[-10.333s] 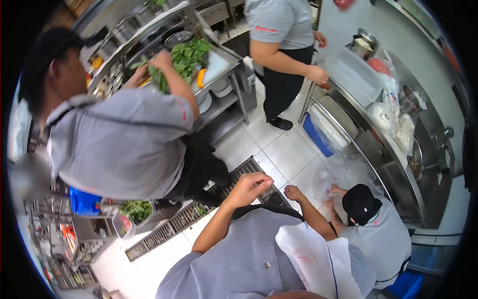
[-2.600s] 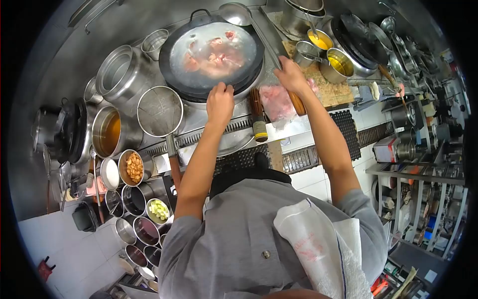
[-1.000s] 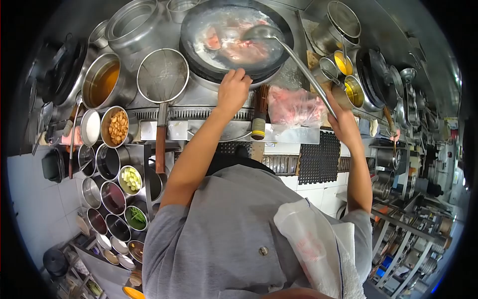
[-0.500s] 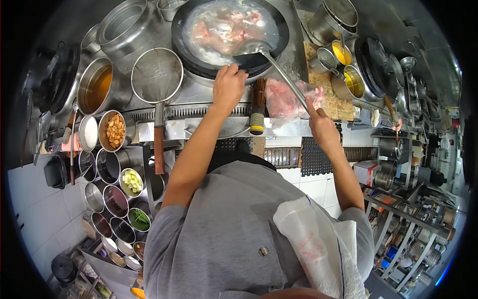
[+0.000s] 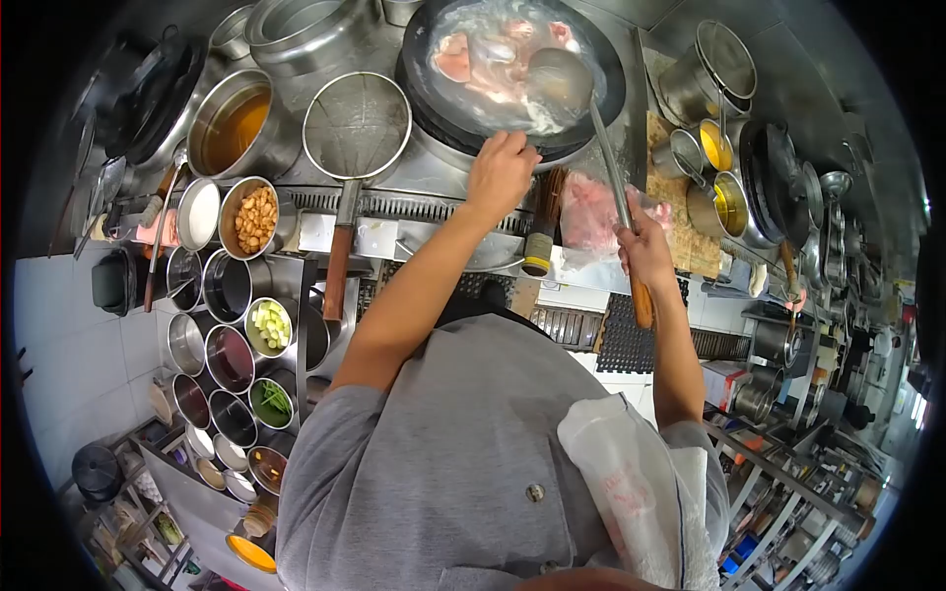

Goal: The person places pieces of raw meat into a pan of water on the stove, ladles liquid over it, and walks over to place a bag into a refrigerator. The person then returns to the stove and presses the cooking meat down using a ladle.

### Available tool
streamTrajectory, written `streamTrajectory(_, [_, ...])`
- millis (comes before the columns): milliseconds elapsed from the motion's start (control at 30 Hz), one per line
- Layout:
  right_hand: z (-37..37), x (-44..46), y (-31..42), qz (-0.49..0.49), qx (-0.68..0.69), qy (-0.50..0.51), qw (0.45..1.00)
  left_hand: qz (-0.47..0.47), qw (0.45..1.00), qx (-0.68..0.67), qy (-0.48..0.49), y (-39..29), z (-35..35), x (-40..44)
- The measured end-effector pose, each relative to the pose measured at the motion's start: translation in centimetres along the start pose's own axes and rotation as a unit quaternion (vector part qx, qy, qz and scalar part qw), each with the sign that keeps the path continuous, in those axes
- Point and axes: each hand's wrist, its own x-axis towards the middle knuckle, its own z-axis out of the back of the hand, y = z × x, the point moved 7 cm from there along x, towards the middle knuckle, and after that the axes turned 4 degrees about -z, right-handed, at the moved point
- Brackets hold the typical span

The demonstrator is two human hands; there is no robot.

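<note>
My left hand (image 5: 503, 175) is closed at the near edge of a black wok (image 5: 412, 69), its fingertips partly hidden. Inside the wok, pinkish-white pieces of meat (image 5: 493, 74) lie in cloudy, foamy liquid. Wrapped round the shaft of a long ladle (image 5: 611, 153), my right hand (image 5: 645, 251) is to the right, with the wooden handle end showing below it. The ladle's bowl, blurred, is over the right part of the meat. Between my hands are a clear plastic bag of pink meat (image 5: 596, 212) and a bound bamboo brush (image 5: 542, 222).
Left of the wok lies a wire strainer (image 5: 357, 123) with a wooden handle. A pot of brown liquid (image 5: 232, 123) and a bowl of fried chunks (image 5: 254, 219) stand farther left, above several ingredient containers. Pots of yellow liquid (image 5: 729, 207) stand on the right.
The ladle's bowl has moved from the near right rim to over the meat, and its wooden handle end now shows below my right hand. The whole view has shifted. My left hand stays at the wok.
</note>
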Motion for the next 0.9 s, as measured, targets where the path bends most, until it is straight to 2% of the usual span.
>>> streamTrajectory(33, [0.0, 0.2, 0.1, 0.001, -0.001, 0.002, 1.0, -0.003, 1.0, -0.003, -0.003, 0.0, 0.0, -0.1])
streamTrajectory(100, [0.9, 0.9, 2.0, 0.108, -0.038, -0.068, 0.991, -0.007, 1.0, 0.005, -0.008, 0.1, -0.1, -0.3])
streamTrajectory(133, [0.9, 1.7, 2.5, 0.109, -0.037, -0.069, 0.991, -0.014, 1.0, 0.008, -0.011, 0.0, -0.2, -0.3])
streamTrajectory(233, [2.1, 4.8, 6.4, 0.183, -0.239, -0.155, 0.941, 0.002, 1.0, 0.025, 0.006, -0.1, -0.2, -0.2])
streamTrajectory(300, [1.9, 7.3, 8.7, 0.208, -0.301, -0.189, 0.911, 0.003, 1.0, 0.028, 0.012, -0.3, -0.3, -0.3])
streamTrajectory(367, [1.0, 10.2, 10.3, 0.24, -0.303, -0.187, 0.903, 0.003, 0.999, 0.034, 0.015, -0.3, -0.3, -0.2])
streamTrajectory(500, [-1.2, 13.8, 13.0, 0.211, -0.369, -0.153, 0.892, -0.002, 1.0, 0.024, 0.002, -0.1, -0.4, -0.1])
streamTrajectory(600, [-3.8, 13.4, 14.7, 0.182, -0.452, -0.097, 0.868, -0.012, 1.0, 0.021, -0.011, -0.2, -0.3, -0.1])
streamTrajectory(733, [-4.5, 11.9, 14.2, 0.185, -0.485, -0.096, 0.849, -0.015, 0.999, 0.017, -0.024, 0.0, -0.2, -0.3])
streamTrajectory(900, [-2.5, 8.8, 13.0, 0.235, -0.502, -0.084, 0.828, -0.011, 0.999, 0.012, -0.03, -0.1, -0.4, -0.3])
